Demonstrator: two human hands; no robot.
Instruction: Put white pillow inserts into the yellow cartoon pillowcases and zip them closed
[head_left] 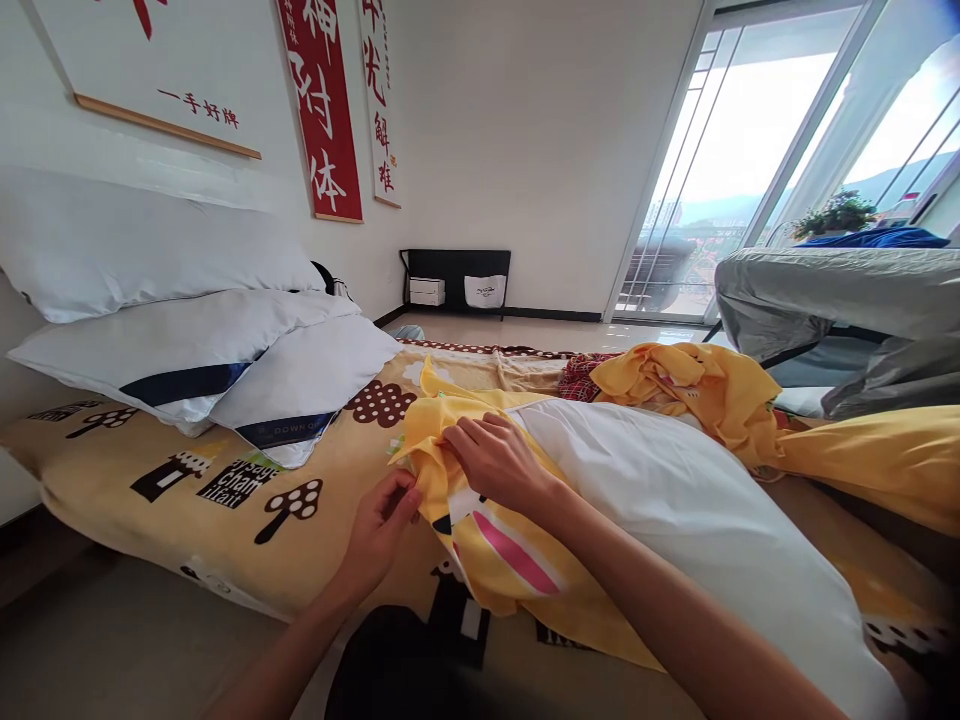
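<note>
A yellow pillowcase (525,540) with a pink and white print lies on the bed, gathered around the near end of a white pillow (645,460). The rest of that pillow sticks out bare toward the lower right. My left hand (386,520) pinches the left edge of the pillowcase between thumb and fingers. Just right of it, my right hand (499,460) is closed on the bunched cloth near the case's upper corner. Its fingertips are partly hidden in the folds.
White pillows (165,340) are stacked at the left on the patterned bed cover (315,580). More yellow cloth (690,390) lies crumpled at the right. Beyond stand a grey-covered piece of furniture (847,290), a sliding glass door (720,170) and a low black rack (455,265).
</note>
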